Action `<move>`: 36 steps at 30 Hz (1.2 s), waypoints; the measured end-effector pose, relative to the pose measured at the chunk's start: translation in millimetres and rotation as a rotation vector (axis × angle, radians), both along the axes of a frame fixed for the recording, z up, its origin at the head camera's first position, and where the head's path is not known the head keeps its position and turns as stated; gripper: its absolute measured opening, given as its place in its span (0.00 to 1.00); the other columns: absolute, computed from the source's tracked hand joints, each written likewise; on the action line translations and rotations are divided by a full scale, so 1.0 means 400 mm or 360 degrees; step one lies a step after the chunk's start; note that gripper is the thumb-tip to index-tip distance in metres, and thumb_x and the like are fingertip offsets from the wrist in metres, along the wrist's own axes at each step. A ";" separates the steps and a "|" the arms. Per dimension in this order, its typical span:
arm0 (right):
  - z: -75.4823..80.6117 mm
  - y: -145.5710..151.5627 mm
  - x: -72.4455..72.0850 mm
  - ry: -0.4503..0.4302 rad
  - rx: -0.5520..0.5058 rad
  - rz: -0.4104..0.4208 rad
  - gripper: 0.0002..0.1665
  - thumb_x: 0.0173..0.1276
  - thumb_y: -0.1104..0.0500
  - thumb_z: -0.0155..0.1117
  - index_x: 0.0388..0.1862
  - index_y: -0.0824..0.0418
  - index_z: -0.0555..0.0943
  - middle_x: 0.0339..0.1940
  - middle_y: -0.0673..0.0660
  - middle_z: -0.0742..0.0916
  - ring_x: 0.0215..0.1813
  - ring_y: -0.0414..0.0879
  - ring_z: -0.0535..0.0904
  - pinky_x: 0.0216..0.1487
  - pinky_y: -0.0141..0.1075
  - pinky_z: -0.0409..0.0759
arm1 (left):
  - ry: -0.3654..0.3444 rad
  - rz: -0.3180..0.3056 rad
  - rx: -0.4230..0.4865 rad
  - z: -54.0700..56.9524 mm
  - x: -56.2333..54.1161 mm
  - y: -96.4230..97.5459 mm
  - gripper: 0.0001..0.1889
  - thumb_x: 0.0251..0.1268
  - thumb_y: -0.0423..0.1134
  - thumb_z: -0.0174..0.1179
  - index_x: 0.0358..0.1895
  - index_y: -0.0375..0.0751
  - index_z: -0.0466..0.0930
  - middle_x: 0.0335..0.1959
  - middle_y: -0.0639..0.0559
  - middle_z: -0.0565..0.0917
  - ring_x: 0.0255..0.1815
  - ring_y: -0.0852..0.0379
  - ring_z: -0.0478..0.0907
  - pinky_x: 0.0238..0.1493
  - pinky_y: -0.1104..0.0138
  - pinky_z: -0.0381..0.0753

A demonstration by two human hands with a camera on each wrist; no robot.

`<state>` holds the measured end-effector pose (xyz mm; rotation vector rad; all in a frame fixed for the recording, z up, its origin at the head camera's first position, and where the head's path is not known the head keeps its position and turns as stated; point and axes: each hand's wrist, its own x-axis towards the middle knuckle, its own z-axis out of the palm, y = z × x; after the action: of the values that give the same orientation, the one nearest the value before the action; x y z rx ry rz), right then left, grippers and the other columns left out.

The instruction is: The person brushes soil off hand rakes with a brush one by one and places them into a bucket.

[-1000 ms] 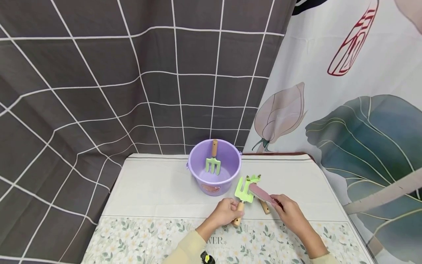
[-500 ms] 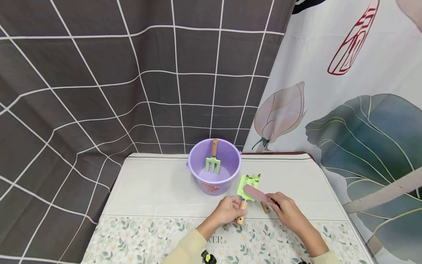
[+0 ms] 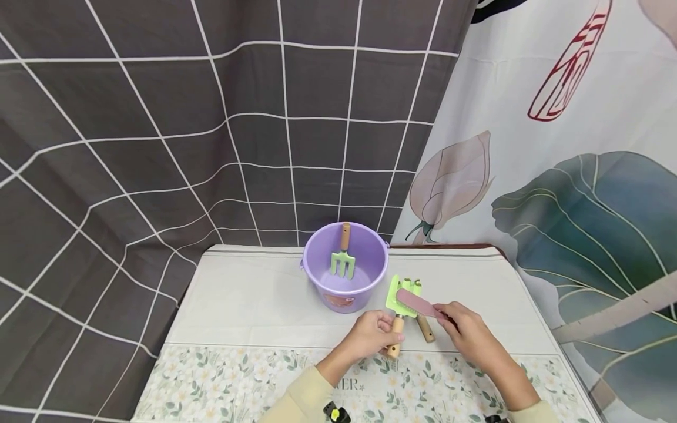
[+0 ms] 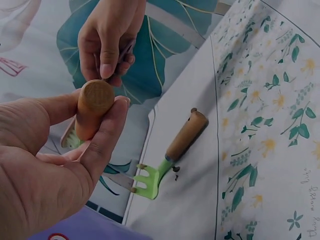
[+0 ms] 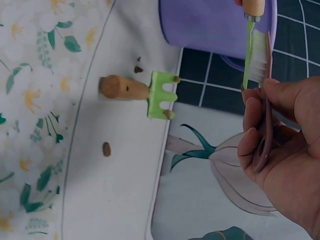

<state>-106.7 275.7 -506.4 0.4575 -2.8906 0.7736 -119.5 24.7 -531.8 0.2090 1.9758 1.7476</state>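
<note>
My left hand [image 3: 372, 333] grips the wooden handle [image 4: 92, 112] of a green garden fork [image 3: 392, 298], raised off the table with its prongs pointing away. In my right hand [image 3: 468, 330] is a pink brush [image 3: 415, 302]. Its white bristles [image 5: 258, 55] touch or nearly touch the fork's green head, as the right wrist view shows. Beneath them on the table lies a short green hand rake [image 5: 162, 95] with brown dirt on its tips; the brush and fork partly hide it in the head view.
A purple bucket [image 3: 365, 298] stands at the table's back, with another green fork [image 3: 344, 263] leaning inside. Brown dirt crumbs [image 5: 106, 149] lie on the white cloth near the rake. A dark checked curtain [image 3: 254, 147] hangs behind.
The held fork has shifted right and turned somewhat edge-on. The brush has moved from its right side onto its head, then a little right again with it.
</note>
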 end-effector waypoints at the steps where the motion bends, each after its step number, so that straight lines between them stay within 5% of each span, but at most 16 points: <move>1: 0.003 0.001 -0.002 0.0014 0.0001 0.0002 0.14 0.73 0.67 0.66 0.55 0.62 0.85 0.41 0.51 0.86 0.32 0.32 0.71 0.27 0.28 0.73 | 0.0005 0.0001 0.0009 0.002 0.000 0.001 0.16 0.62 0.33 0.73 0.48 0.29 0.80 0.35 0.49 0.81 0.27 0.59 0.82 0.28 0.65 0.90; 11: 0.021 0.016 -0.012 0.0055 -0.0041 0.0045 0.14 0.73 0.68 0.65 0.55 0.64 0.85 0.36 0.49 0.83 0.29 0.28 0.71 0.23 0.27 0.73 | 0.0035 0.0021 0.0044 0.024 0.003 0.006 0.15 0.62 0.32 0.72 0.47 0.29 0.80 0.35 0.49 0.80 0.28 0.59 0.82 0.29 0.66 0.91; 23: 0.020 0.026 -0.045 0.0341 0.0042 0.0062 0.13 0.69 0.69 0.69 0.52 0.66 0.86 0.38 0.54 0.87 0.31 0.34 0.73 0.26 0.30 0.76 | 0.0029 0.0014 0.0063 0.034 0.002 0.009 0.15 0.63 0.32 0.72 0.47 0.29 0.79 0.37 0.48 0.79 0.28 0.60 0.82 0.30 0.65 0.91; 36: 0.024 0.028 -0.081 0.0248 0.0087 -0.0027 0.14 0.71 0.67 0.68 0.54 0.67 0.85 0.40 0.57 0.87 0.35 0.42 0.77 0.29 0.35 0.78 | 0.0007 0.0057 0.0096 0.042 0.007 0.010 0.14 0.63 0.30 0.71 0.47 0.28 0.80 0.36 0.48 0.78 0.28 0.58 0.81 0.30 0.65 0.91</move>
<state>-138.9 287.0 -496.7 0.4756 -2.7729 0.6275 -116.7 28.8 -515.2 0.1987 1.9428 1.8323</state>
